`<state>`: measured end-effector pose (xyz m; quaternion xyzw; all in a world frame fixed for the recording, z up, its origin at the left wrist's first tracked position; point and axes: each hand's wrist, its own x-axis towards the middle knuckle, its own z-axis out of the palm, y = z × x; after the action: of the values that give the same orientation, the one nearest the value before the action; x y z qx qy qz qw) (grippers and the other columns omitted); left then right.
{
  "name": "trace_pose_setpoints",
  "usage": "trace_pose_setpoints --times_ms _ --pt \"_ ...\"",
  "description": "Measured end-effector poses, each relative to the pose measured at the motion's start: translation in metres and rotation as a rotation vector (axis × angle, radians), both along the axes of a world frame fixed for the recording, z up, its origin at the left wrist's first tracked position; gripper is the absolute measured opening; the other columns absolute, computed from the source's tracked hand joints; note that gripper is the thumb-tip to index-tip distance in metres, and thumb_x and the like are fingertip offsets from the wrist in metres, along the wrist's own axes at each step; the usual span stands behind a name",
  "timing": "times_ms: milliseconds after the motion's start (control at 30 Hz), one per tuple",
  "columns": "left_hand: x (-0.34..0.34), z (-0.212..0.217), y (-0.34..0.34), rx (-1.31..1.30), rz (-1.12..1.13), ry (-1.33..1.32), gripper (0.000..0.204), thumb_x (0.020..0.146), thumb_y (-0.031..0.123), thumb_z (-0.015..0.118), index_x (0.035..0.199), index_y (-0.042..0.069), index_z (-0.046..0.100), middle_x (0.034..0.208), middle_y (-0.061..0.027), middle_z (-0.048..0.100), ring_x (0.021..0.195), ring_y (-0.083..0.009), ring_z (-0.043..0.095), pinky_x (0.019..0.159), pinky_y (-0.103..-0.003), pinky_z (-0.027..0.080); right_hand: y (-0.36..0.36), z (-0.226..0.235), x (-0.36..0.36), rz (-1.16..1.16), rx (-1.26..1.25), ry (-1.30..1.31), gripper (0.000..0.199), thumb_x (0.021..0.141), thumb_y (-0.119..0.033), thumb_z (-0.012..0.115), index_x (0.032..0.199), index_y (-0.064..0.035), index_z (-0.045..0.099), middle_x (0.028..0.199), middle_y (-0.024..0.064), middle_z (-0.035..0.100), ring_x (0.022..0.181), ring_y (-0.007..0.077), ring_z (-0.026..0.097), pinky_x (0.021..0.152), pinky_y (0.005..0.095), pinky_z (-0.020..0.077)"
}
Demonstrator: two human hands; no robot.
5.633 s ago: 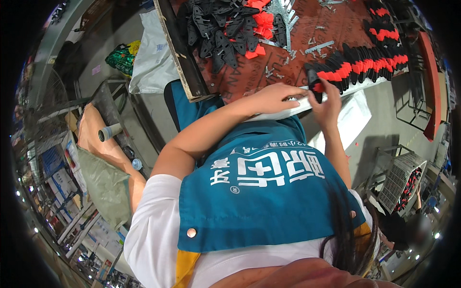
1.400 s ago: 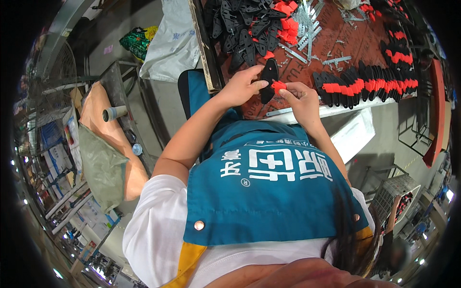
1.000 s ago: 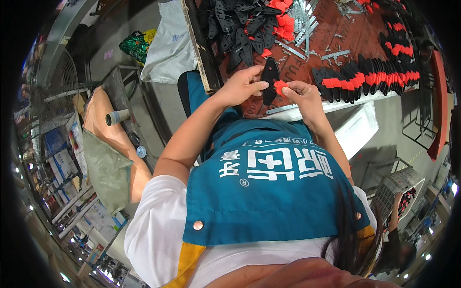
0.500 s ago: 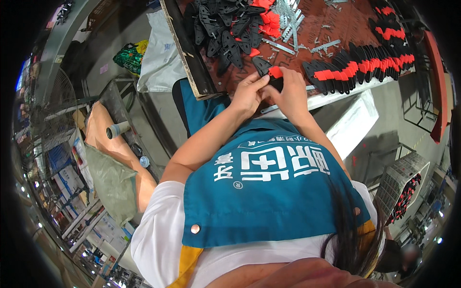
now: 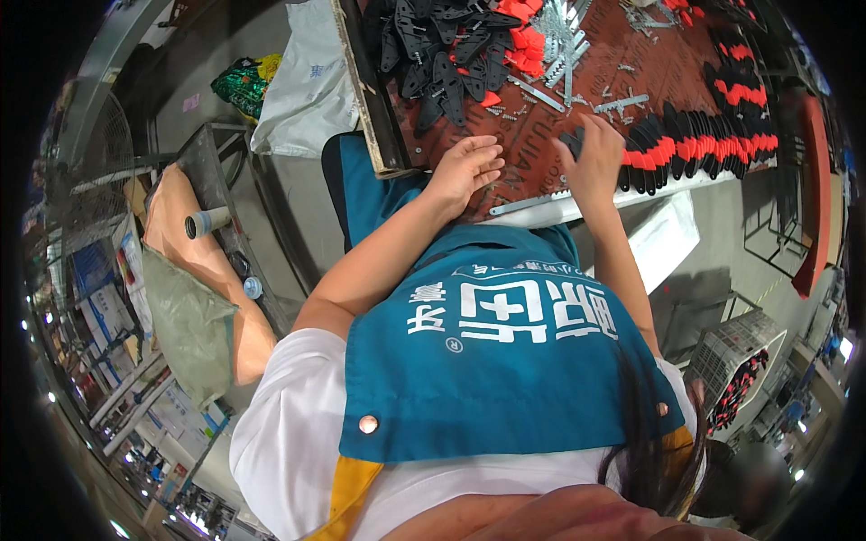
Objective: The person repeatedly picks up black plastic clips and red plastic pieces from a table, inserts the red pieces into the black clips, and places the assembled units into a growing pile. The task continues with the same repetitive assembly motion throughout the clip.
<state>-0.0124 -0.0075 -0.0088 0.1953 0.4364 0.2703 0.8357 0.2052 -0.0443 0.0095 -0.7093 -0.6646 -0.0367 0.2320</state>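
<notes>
Reddish-brown tabletop [image 5: 658, 68] at the top of the head view carries the work pieces, with the person's two bare forearms reaching up to it over a teal apron [image 5: 505, 361]. Left hand [image 5: 465, 167]: lies palm-down on the tabletop near its front edge, fingers loosely spread and holding nothing, just below a loose heap of flat black plastic handle halves with red inserts [image 5: 451, 50]. Right hand [image 5: 593, 155]: fingers curled, its grip narrow around a small black plastic piece [image 5: 572, 142] at the left end of a neat row of black-and-red handle pieces [image 5: 699, 149]; how much of the piece it encloses cannot be told. Row: laid side by side along the front edge of the tabletop, running to the person's right. Between heap and row lie scattered silvery metal strips [image 5: 564, 36] and small screws, some touching one another. White rail [image 5: 541, 206] borders the tabletop edge under both wrists. Beside the person's left, a padded tan stool [image 5: 194, 261] stands on the grey floor.
</notes>
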Motion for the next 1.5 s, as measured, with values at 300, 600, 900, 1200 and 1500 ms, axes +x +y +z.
trace_pose_setpoints --times_ms 300,600,900,1200,1500 --pt "-0.019 0.008 0.003 0.054 0.021 0.016 0.027 0.092 0.013 0.056 0.118 0.005 0.052 0.109 -0.0062 0.060 0.094 -0.0154 0.060 0.085 -0.030 0.050 0.122 -0.057 -0.060 -0.167 -0.156 0.668 0.030 0.079 -0.020 0.071 0.085 0.0023 0.052 0.074 0.0149 0.061 0.066 0.0301 0.062 0.064 0.0382 0.0486" --pt "-0.010 0.001 0.015 0.065 0.141 -0.123 0.022 0.095 0.019 0.054 0.115 0.010 0.053 0.109 -0.0038 0.060 0.097 -0.0161 0.059 0.086 -0.032 0.049 0.023 0.002 -0.046 0.180 -0.632 1.235 0.020 0.083 -0.011 0.068 0.086 -0.0021 0.050 0.070 0.0024 0.055 0.058 0.0092 0.052 0.051 0.0237 0.0409" --pt "-0.007 -0.004 0.008 0.029 0.111 -0.029 0.014 0.093 0.013 0.055 0.107 0.010 0.056 0.102 -0.0004 0.061 0.092 -0.0126 0.059 0.080 -0.029 0.049 0.101 -0.026 0.013 -0.023 -0.160 0.430 0.026 0.083 -0.023 0.067 0.093 0.0000 0.058 0.086 0.0167 0.065 0.083 0.0338 0.063 0.072 0.0392 0.0485" --pt "-0.022 0.006 0.010 0.071 0.138 -0.020 0.016 0.092 0.012 0.055 0.109 0.010 0.056 0.104 -0.0009 0.062 0.094 -0.0123 0.059 0.082 -0.029 0.048 0.104 -0.034 0.001 -0.066 -0.355 0.993 0.033 0.086 -0.010 0.064 0.116 0.0009 0.055 0.097 0.0083 0.064 0.084 0.0122 0.059 0.076 0.0262 0.0496" --pt "-0.005 0.020 0.027 0.277 0.150 -0.101 0.020 0.094 0.011 0.052 0.112 0.005 0.056 0.103 -0.0026 0.062 0.094 -0.0115 0.059 0.082 -0.030 0.050 0.034 0.014 -0.018 0.229 -0.311 1.463 0.022 0.085 -0.001 0.061 0.106 -0.0012 0.057 0.099 0.0051 0.061 0.083 0.0090 0.056 0.068 0.0234 0.0447"
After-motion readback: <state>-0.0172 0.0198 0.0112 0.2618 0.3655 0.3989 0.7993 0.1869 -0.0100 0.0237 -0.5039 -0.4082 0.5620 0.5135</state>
